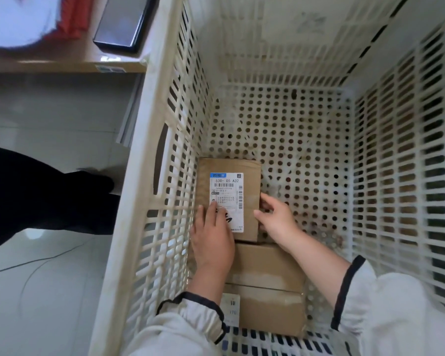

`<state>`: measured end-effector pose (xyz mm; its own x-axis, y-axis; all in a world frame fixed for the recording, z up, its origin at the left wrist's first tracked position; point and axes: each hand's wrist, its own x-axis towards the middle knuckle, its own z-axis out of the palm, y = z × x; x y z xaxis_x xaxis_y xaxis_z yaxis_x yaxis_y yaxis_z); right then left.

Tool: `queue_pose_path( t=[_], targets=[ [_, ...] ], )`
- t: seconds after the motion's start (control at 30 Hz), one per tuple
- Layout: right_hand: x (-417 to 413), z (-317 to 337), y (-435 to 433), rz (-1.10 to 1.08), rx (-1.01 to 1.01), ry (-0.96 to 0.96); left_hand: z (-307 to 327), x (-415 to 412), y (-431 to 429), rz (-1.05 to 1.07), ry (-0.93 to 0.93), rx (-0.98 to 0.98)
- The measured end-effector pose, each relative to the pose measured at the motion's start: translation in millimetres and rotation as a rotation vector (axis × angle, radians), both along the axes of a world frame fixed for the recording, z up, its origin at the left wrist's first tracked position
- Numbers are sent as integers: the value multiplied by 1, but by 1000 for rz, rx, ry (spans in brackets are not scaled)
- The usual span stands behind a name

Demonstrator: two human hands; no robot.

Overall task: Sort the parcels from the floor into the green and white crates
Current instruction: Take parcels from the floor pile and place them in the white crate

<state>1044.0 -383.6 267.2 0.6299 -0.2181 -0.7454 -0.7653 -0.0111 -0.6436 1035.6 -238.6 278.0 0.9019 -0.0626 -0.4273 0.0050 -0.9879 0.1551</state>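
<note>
Pressing flat, the left hand steadied the box while the right hand gripped its side, apparently seating it snugly in the white crate.

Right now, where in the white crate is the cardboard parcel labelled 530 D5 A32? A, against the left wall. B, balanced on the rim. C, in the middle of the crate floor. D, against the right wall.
A: the labelled parcel lies on the floor of the white crate, along its left wall, with the left hand flat on its label and the right hand gripping its right edge.
</note>
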Motion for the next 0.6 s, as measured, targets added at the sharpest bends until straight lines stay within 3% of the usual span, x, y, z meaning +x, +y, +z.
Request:
queue_pose_path(
  t=[0.27,0.4,0.6],
  targets=[
    [-3,34,-13,3,-49,8,23,12,-9,40,141,5],
    [-6,82,-25,130,-207,-68,65,22,-23,108,200,-95],
    [6,174,-22,173,-339,-200,157,44,-44,11,153,-241]
  ],
)
